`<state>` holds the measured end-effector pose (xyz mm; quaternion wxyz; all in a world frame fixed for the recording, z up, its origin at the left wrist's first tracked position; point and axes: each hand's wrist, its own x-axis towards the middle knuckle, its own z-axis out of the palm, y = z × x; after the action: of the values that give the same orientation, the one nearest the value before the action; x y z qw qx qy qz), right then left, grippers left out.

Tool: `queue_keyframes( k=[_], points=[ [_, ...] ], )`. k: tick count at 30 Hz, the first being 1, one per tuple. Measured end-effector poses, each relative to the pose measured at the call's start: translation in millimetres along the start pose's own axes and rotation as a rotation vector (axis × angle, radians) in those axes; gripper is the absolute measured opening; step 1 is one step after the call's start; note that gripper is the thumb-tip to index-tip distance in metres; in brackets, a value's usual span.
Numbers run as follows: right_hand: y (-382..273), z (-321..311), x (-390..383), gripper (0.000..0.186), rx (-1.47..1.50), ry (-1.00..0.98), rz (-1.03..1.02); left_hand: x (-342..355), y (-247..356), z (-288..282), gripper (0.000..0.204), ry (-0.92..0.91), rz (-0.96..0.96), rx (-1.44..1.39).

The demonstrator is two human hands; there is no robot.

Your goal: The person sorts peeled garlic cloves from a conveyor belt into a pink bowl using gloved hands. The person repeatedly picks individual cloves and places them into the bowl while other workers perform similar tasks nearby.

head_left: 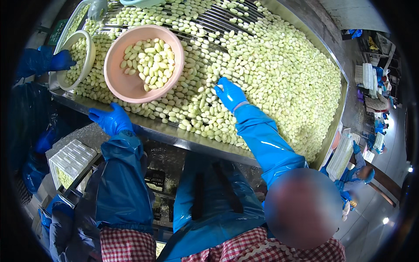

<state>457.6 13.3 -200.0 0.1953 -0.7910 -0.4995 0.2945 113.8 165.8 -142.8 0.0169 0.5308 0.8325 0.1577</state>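
Pale green oval pieces point(279, 83), like small fruits or large beans, cover a metal table with a slatted top; their exact kind I cannot tell. My right hand point(231, 94), in a blue glove, reaches in among them. Its fingers bend together, and what they hold, if anything, is hidden. My left hand point(111, 118), also gloved in blue, hovers by the table's near metal edge with its fingers spread and nothing in them. Just beyond it, a pink basin point(112, 72) rests on the pieces, partly filled with larger ones.
At left, a co-worker's gloved hand point(62, 60) is at a pale bowl point(90, 56) of pieces. Dark bare slats point(227, 19) show at the far side. A white crate point(74, 157) stands below the table at left. Other people work at far right.
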Motion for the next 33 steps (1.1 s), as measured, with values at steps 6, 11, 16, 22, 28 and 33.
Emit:
queue_keyframes(
  k=[6,11,16,22,28,33],
  points=[
    [4.0,-29.8,11.3,0.012,1.101,-0.184,0.440,-1.8,-0.1,0.5,0.083,0.012,0.000,-0.035],
    [-20.4,-28.4,47.5,0.017,0.357,0.086,0.111,-4.2,8.4,-3.9,0.083,-0.017,-0.033,-0.034],
    [-36.7,-30.4,59.1,0.026,0.001,0.186,0.137,-3.8,5.8,-4.0,0.083,-0.003,0.000,-0.064],
    [-26.1,-20.5,56.5,0.027,-0.128,-0.029,-0.022,-1.0,-0.1,1.5,0.083,0.008,0.000,-0.080],
    [-14.9,-3.3,57.8,0.026,-0.422,-0.067,0.004,-3.5,7.2,-5.6,0.081,-0.025,-0.028,-0.052],
    [-34.5,-30.4,49.1,0.028,0.843,-0.005,0.396,-1.0,8.2,-9.6,0.080,0.025,0.007,-0.072]
  ],
)
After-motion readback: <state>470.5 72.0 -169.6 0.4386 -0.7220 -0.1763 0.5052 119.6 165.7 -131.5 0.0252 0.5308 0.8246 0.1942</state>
